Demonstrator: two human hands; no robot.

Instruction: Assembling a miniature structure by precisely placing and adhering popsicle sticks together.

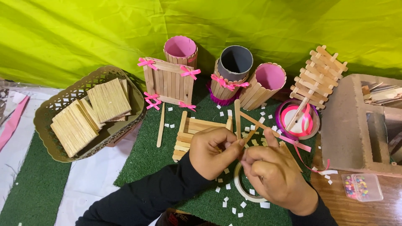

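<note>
A thin wooden craft stick [248, 138] was held between the two hands just above the green turf mat [138, 163], near the middle of the view. The left hand [211, 150] was closed around the stick's near end, fingers curled and thumb pressed across; the right hand [274, 173] was pinched shut on it from the other side, its grip tight at the fingertips. What else lay between the fingers could not be told.

For work this fine, the stick would best be kept steady by one hand while the other did the small adjusting, with pressure kept light, since such flat, slender wood bends and snaps easily.

Just behind the hands a half-built square frame of stacked sticks [197, 129] lay on the mat, pale and smooth-grained. A roll of white tape [245, 190] sat under the right hand, and small white paper squares [228, 186] were scattered about. Farther off stood stick-clad cylinder pots [181, 49], a panel trimmed with pink bows [168, 80], a lattice [319, 75], pink ribbon spools [298, 119], and a perforated basket [46, 113] of stick panels.
</note>
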